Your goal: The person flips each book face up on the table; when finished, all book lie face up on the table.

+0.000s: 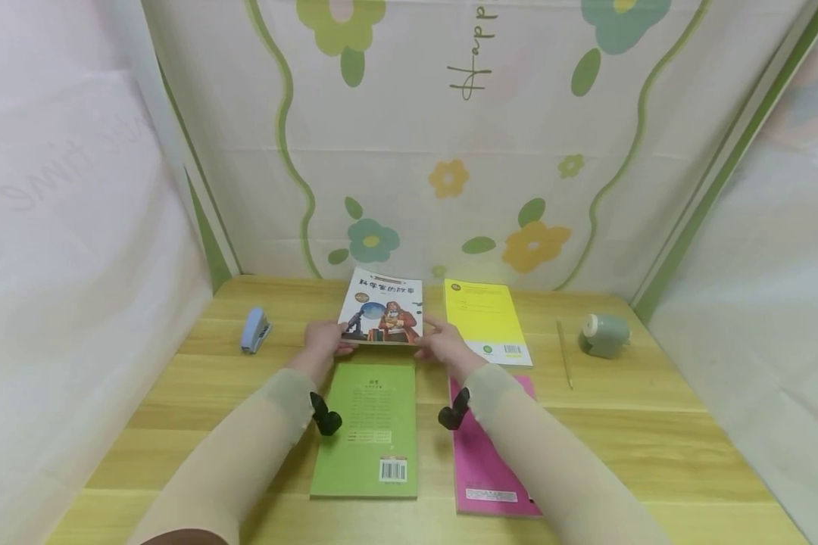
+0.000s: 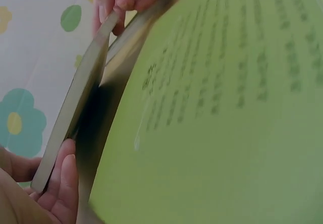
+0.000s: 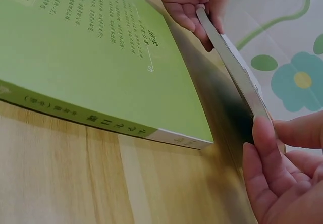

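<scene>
Over the wood-grain tabletop (image 1: 170, 424), before a flower-printed white fabric backdrop (image 1: 388, 121), the left hand (image 1: 323, 344) and right hand (image 1: 446, 345) grip an illustrated paperback book (image 1: 384, 306) near its corners.

Your left arm (image 1: 225, 462) reaches in from the near left and your right arm (image 1: 559, 462) from the near right, both in pale sleeves (image 1: 282, 405), slanting inward toward the far side. Your left hand (image 1: 323, 342) and right hand (image 1: 444, 343) face each other, apart, each pinching with its thumb above and fingers (image 2: 67, 183) beneath.
</scene>
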The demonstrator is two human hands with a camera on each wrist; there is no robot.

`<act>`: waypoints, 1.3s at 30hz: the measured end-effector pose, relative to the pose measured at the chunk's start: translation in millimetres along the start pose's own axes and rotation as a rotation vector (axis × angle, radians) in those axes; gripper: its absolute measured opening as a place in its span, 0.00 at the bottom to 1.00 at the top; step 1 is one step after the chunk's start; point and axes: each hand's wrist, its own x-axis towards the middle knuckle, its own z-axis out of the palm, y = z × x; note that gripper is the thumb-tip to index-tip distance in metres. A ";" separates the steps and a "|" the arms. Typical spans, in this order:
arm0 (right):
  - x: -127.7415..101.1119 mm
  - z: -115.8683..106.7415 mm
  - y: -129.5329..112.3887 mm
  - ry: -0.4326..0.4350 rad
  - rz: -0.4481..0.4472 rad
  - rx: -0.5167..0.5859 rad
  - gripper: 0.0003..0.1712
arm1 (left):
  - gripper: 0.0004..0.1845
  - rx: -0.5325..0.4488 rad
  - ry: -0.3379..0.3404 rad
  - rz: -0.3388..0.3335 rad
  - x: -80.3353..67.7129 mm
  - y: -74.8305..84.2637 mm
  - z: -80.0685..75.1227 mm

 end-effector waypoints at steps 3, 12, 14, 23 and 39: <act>0.6 0.9 0.1 0.005 0.007 0.005 0.43 | 0.24 0.108 0.008 0.007 2.2 1.2 -2.7; 1.7 6.0 4.7 0.004 -0.009 0.018 0.42 | 0.19 0.299 -0.010 -0.014 1.0 6.0 -10.1; 1.0 7.1 4.8 0.013 -0.011 0.015 0.42 | 0.18 0.318 -0.022 -0.009 -0.3 6.5 -11.5; 0.0 4.1 6.5 0.025 -0.002 0.001 0.35 | 0.23 0.367 -0.061 0.018 3.0 3.1 -14.5; -4.9 -3.3 1.3 -0.036 0.010 -0.039 0.35 | 0.19 0.666 -0.041 0.104 2.6 3.4 -19.0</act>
